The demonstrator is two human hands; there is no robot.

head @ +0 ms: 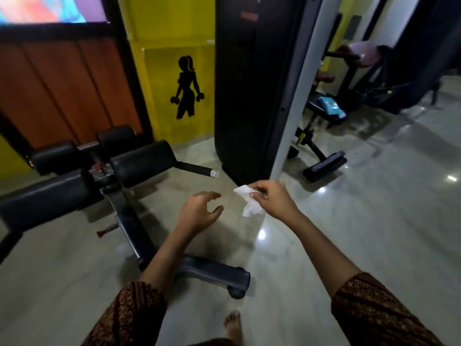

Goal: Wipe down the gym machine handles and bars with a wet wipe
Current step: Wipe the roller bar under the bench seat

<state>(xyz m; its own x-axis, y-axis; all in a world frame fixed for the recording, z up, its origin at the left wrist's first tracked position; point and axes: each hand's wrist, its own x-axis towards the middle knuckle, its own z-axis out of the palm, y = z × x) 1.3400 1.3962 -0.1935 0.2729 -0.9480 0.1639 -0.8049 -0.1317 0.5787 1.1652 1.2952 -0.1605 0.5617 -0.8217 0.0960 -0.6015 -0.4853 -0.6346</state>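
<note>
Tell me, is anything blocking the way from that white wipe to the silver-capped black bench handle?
Nothing visible does. The right hand pinches the wet wipe, and only bare floor shows between it and the bench handle. The left hand hovers open beside that path.

I see through one wide-angle camera worn on the person's head. It faces forward and down, near the outstretched forearms (321, 243), taking in the floor (361, 221) and a padded bench (139, 163) left.
</note>
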